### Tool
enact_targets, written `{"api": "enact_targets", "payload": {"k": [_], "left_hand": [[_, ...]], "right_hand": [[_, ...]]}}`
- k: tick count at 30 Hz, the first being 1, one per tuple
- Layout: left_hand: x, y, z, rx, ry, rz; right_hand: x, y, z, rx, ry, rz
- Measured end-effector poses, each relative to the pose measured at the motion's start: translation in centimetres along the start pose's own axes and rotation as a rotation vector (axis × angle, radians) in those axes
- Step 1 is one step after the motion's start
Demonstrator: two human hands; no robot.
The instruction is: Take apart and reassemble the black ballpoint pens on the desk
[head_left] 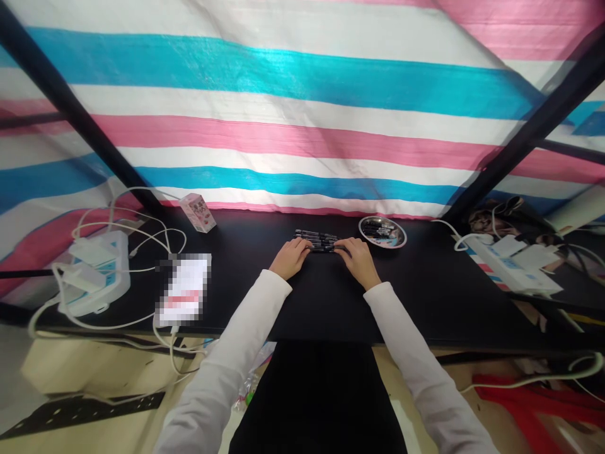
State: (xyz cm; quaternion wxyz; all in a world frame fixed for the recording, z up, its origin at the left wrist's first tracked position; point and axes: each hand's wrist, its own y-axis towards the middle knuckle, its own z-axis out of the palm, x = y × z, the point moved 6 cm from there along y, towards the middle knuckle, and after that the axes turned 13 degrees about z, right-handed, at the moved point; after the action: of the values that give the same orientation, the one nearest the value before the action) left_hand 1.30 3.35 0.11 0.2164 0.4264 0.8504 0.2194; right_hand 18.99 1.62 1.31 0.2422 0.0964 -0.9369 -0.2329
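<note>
Black pens (316, 237), slim, several, some parts clear or pale: we find them lying side by side in a row on the black desk (246, 284), roughly crosswise to us, midway between the hands.

Left hand (290, 258): thumb and fingertips pinched on the left ends of the nearest pens. Right hand (358, 258): likewise, grasping at the right ends. How many pens each grasp takes in, we cannot tell.

Steel bowl (386, 246), round, shallow: just beyond the right hand, more dark pens (378, 231) heaped inside.

Pink printed carton (198, 212): standing toward the back left, apart from the row. White power strip (121, 258): far left, cables attached.

Step in hand, as we judge it: squaring the row, ends being evened from both sides. The next move calls, we think, for level, gentle inward pressure, enough to align the ends without rolling any pen out of line.
</note>
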Motion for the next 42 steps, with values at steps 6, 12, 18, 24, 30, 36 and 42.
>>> {"api": "enact_targets", "payload": {"k": [6,12,18,24,30,36,42], "left_hand": [[-1.0,0.2,0.4,-0.009,-0.101,0.073],[-1.2,0.1,0.9,-0.022,-0.160,0.102],[-1.7,0.2,0.5,-0.068,-0.116,0.132],[-2.3,0.5,0.4,-0.043,-0.067,0.191],[-1.3,0.4,0.4,-0.061,-0.063,0.117],[-0.8,0.2,0.4,-0.079,-0.058,0.104],[-1.4,0.3,0.4,-0.083,-0.072,0.136]], "right_hand": [[1.1,-0.3,1.1,0.080,0.049,-0.055],[1.0,-0.4,1.4,0.093,0.143,-0.046],[0.3,-0.1,1.7,0.092,0.216,0.003],[0.2,-0.1,2.6,0.229,0.078,0.013],[0.0,0.0,1.5,0.112,0.135,0.033],[-0.1,0.1,1.1,0.092,0.156,-0.003],[-0.3,0.1,1.8,0.134,0.032,-0.005]]}}
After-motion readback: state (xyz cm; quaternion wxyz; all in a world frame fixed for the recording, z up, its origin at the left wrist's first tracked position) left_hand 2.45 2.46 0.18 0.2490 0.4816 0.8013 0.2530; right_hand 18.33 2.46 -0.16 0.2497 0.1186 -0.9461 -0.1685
